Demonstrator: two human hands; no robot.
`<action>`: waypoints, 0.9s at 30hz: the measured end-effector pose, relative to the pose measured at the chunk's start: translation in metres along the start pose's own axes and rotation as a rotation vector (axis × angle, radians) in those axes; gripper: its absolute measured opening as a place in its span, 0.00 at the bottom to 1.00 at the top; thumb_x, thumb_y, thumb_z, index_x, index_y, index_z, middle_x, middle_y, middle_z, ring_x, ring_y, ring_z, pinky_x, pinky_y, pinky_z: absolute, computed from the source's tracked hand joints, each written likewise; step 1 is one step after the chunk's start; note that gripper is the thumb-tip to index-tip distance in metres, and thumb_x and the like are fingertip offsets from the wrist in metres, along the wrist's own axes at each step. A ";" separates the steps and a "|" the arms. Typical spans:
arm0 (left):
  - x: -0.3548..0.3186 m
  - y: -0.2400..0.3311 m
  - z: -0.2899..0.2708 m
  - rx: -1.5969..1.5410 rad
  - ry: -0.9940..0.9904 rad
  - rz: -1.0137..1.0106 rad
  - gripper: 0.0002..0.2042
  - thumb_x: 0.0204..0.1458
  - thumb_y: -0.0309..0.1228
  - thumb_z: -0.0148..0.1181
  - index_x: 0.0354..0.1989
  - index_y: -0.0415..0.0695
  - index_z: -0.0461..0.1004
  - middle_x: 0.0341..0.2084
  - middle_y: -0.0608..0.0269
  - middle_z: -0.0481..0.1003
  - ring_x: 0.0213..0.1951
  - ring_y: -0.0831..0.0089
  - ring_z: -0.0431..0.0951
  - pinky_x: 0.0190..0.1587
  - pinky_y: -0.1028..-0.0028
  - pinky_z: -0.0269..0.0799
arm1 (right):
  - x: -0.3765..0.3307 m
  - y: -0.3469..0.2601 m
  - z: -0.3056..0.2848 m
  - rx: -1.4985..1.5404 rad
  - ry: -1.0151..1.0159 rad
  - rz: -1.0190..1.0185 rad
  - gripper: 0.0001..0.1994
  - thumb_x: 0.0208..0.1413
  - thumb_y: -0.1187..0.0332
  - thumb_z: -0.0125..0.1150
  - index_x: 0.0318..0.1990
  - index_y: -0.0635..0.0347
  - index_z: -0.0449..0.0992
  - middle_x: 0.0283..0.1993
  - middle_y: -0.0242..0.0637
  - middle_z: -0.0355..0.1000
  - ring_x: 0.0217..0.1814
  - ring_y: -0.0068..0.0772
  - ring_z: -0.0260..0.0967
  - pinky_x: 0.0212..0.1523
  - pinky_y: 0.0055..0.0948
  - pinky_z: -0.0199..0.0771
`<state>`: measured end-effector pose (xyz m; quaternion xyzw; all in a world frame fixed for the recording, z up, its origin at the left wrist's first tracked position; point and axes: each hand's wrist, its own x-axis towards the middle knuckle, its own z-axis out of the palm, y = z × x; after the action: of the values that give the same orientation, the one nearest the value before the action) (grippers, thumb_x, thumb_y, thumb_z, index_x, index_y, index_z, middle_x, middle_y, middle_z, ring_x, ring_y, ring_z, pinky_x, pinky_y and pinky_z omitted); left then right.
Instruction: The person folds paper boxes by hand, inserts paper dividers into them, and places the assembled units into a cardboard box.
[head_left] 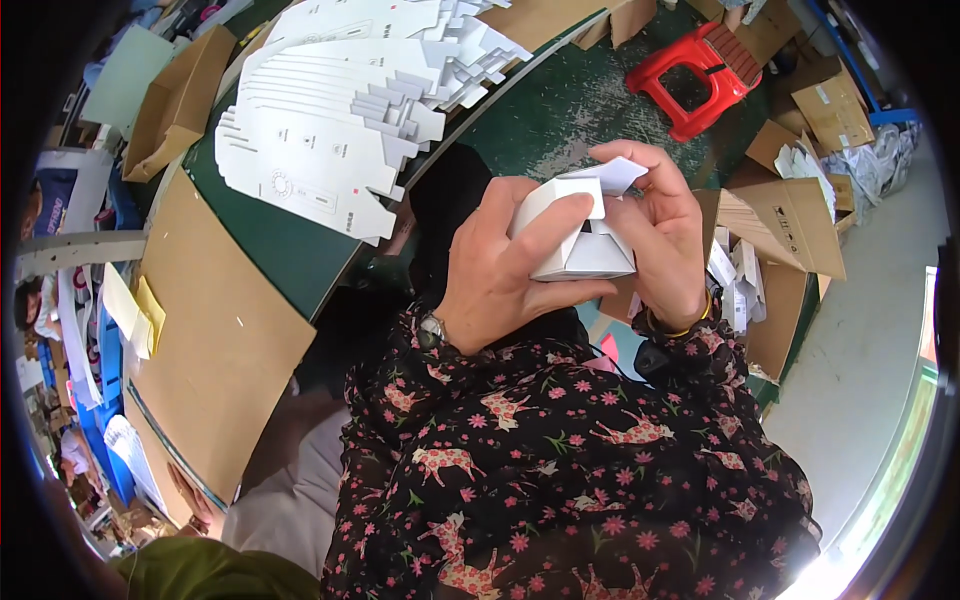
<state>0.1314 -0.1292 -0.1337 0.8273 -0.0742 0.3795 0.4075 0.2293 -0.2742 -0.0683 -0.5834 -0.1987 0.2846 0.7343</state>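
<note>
Between my two hands is a small white cardboard box [592, 258], its end flaps partly folded and one flap standing up. My left hand [495, 262] wraps round the box from the left, with a finger pressed on a flap at the top. On the other side, my right hand [662, 232] grips the box, its thumb at the open end and its fingers behind the raised flap. A dark gap shows between the flaps; what lies inside cannot be made out. Beyond my left hand, a fanned stack of flat white box blanks [325, 130] lies on the green table [262, 232].
A brown cardboard sheet [215, 330] lies at the left, near an open carton [180, 105]. A red plastic stool [690, 80] stands on the worn green floor ahead. To the right, an open carton [785, 225] holds white boxes. Someone in green [215, 570] is at the lower left.
</note>
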 end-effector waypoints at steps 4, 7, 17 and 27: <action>-0.007 0.001 -0.012 0.056 0.051 0.040 0.46 0.34 0.41 0.85 0.65 0.47 0.64 0.44 0.50 0.74 0.37 0.54 0.79 0.34 0.64 0.78 | 0.005 0.000 -0.007 -0.352 -0.287 -0.277 0.16 0.66 0.78 0.59 0.60 0.66 0.73 0.53 0.34 0.73 0.42 0.17 0.72 0.40 0.17 0.73; -0.018 -0.001 -0.013 0.035 0.154 0.060 0.46 0.34 0.41 0.85 0.64 0.45 0.65 0.42 0.50 0.74 0.37 0.54 0.78 0.35 0.63 0.78 | 0.003 -0.007 -0.007 -0.456 -0.434 -0.261 0.16 0.66 0.76 0.62 0.60 0.66 0.74 0.52 0.33 0.73 0.41 0.15 0.72 0.37 0.16 0.72; -0.029 0.002 -0.037 -0.033 -0.002 -0.030 0.52 0.33 0.42 0.88 0.67 0.37 0.62 0.43 0.51 0.79 0.43 0.54 0.81 0.45 0.65 0.78 | -0.002 -0.013 -0.004 -0.367 -0.504 0.120 0.14 0.59 0.79 0.69 0.51 0.68 0.76 0.51 0.33 0.68 0.42 0.17 0.71 0.39 0.17 0.74; -0.029 0.005 -0.022 0.064 0.033 -0.044 0.47 0.33 0.47 0.85 0.62 0.38 0.69 0.47 0.50 0.79 0.46 0.52 0.81 0.47 0.61 0.78 | -0.004 -0.004 -0.003 -0.774 -0.422 -0.191 0.13 0.58 0.77 0.71 0.50 0.64 0.79 0.43 0.29 0.66 0.37 0.15 0.66 0.36 0.18 0.67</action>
<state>0.0965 -0.1218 -0.1426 0.8350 -0.0371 0.3864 0.3900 0.2296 -0.2798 -0.0648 -0.7233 -0.4889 0.2330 0.4284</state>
